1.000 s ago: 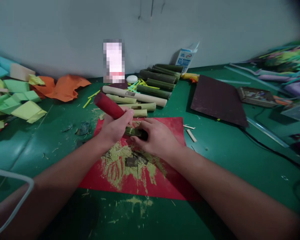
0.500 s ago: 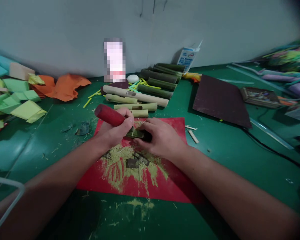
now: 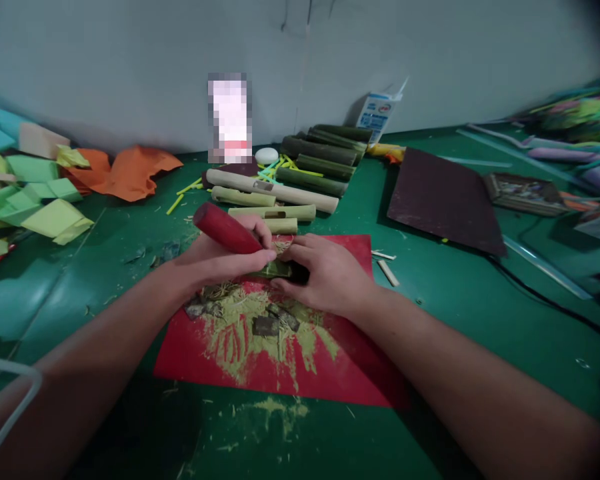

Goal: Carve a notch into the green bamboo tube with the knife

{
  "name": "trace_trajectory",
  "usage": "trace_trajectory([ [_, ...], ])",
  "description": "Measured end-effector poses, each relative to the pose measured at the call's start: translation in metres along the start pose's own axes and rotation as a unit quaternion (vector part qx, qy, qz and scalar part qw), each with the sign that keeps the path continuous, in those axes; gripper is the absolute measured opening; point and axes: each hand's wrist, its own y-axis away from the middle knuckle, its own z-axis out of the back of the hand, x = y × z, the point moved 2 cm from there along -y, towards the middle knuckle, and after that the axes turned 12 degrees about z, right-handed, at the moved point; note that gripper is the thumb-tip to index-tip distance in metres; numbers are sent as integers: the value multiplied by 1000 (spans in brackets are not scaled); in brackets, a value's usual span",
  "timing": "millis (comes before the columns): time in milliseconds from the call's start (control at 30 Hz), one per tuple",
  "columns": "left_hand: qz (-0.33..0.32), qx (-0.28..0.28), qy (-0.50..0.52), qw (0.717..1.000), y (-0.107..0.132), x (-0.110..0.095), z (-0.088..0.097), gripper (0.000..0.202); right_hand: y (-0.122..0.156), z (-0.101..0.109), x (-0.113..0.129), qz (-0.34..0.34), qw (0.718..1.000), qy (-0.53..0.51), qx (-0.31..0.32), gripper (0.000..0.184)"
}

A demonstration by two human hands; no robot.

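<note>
Beyond the hands [image 3: 325,273], bamboo tubes [image 3: 306,181] crowd toward a carton [image 3: 374,120].

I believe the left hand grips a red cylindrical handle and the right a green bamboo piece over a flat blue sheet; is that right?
Not quite: in the head view the sheet is red, not blue. The left hand grips the handle and the right hand the bamboo piece.

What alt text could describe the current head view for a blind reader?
The left hand grips a thick red handle beside a green bamboo piece held by the right hand, over a red sheet strewn with shavings; bamboo tubes lie behind.
</note>
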Motion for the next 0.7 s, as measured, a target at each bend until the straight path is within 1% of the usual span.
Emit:
trace_trajectory([
  [133, -15, 54, 13, 998, 0, 3, 5, 19, 0, 2, -5, 17, 1000, -12, 18, 28],
  [233, -3, 91, 35, 995, 1, 7, 9, 20, 1, 6, -8, 27, 999, -21, 35, 30],
  [300, 8, 101, 47, 994, 1, 10, 10, 20, 1, 8, -10, 30, 998, -21, 41, 29],
  [367, 12, 88, 47, 995, 2, 12, 10, 21, 2, 9, -10, 30, 998, -20, 44, 29],
  [500, 17, 44, 33, 998, 4, 11, 5, 17, 2, 9, -11, 17, 998, -17, 51, 31],
  [700, 44, 16, 48, 998, 6, 6, -1, 15, 3, 10, -11, 4, 999, -8, 49, 32],
])
